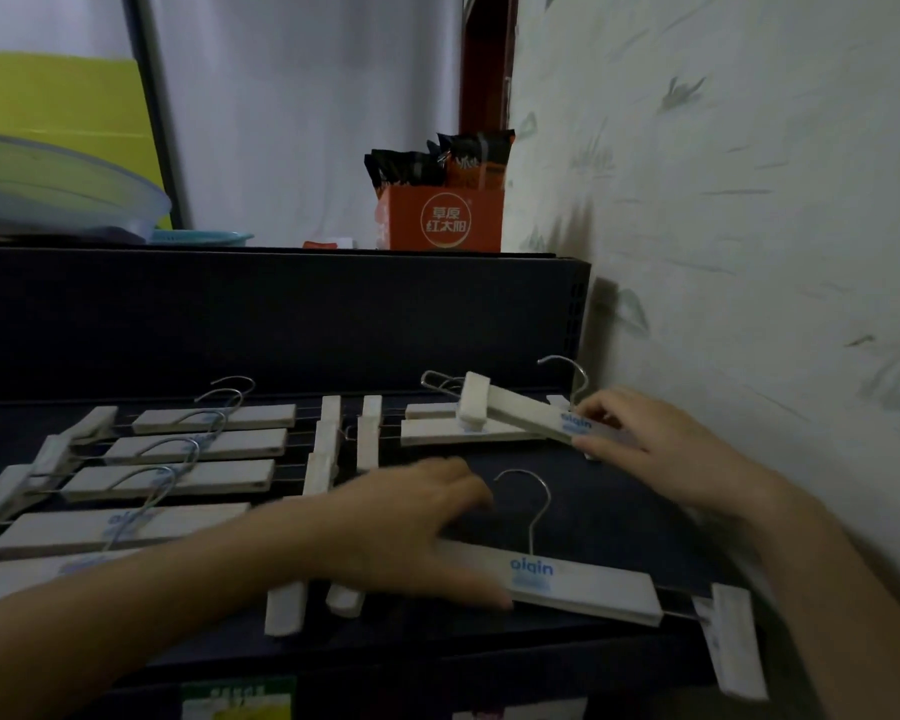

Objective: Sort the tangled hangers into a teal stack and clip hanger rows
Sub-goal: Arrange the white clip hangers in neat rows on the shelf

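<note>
In the head view, the left hand [417, 522] lay palm down on the dark shelf [583, 491], blurred by motion; its fingers [458, 480] were loosely spread, and its thumb side pressed on the left end of the near clip hanger [578, 579]. Whether the hand gripped that bar or only rested on it could not be told. The bar carried blue lettering, its wire hook [531, 504] rose just right of the fingertips, and its right clip [731, 636] hung over the shelf's front edge. Two more pale clips [307, 602] poked out from under the wrist, their tops hidden.

The right hand [661, 449] held the tilted clip hanger [526, 410] by its right end, fingertips pinched on the printed label; the thumb was hidden beneath the bar. That hanger's far clip rested on a flat hanger bar [463, 432] lying left of the fingers, with another partly covered behind it.

Left of the left hand lay the row of clip hangers [178, 475], bars parallel, hooks overlapping, the nearest one cut off by the forearm and the frame edge. No teal hanger could be made out. Beyond both hands, an orange box [445, 220] of dark packets stood on the upper ledge by the patterned wall [749, 200], and a clear basin [48, 189] was cropped at the left.
</note>
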The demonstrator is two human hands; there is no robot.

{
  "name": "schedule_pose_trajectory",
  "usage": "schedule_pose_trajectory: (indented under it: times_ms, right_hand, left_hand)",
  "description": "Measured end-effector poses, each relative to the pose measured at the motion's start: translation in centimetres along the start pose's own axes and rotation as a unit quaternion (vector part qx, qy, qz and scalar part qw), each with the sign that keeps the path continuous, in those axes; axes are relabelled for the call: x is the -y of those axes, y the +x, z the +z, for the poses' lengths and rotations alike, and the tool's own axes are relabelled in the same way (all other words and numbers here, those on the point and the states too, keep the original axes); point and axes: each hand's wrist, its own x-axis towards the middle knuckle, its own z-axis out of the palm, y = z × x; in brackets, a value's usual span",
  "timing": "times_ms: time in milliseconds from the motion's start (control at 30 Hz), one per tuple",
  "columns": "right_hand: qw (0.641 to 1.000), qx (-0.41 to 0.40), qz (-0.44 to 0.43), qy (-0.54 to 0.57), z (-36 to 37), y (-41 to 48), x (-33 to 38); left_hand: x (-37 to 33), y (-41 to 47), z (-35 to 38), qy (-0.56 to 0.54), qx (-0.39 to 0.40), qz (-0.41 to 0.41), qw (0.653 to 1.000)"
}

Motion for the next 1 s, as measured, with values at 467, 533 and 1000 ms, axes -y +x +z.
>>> schedule_pose_trajectory:
  times_ms: [467,533,1000]
  right_hand:
    - [0.973,0.172,-0.095,-0.123,1.9,6.7,2.6]
    - [0.971,0.184,-0.098,-0.113,2.3,7.0,3.0]
    - [0.975,0.207,-0.076,-0.028,3.3,7.7,3.2]
  left_hand:
    - [-2.6,-0.6,2.1,0.027,-0.036,0.054,0.998]
    - [-2.5,-0.8,2.1,0.026,-0.044,0.041,0.998]
    - [-2.3,-1.0,2.0,0.003,-0.031,0.024,0.999]
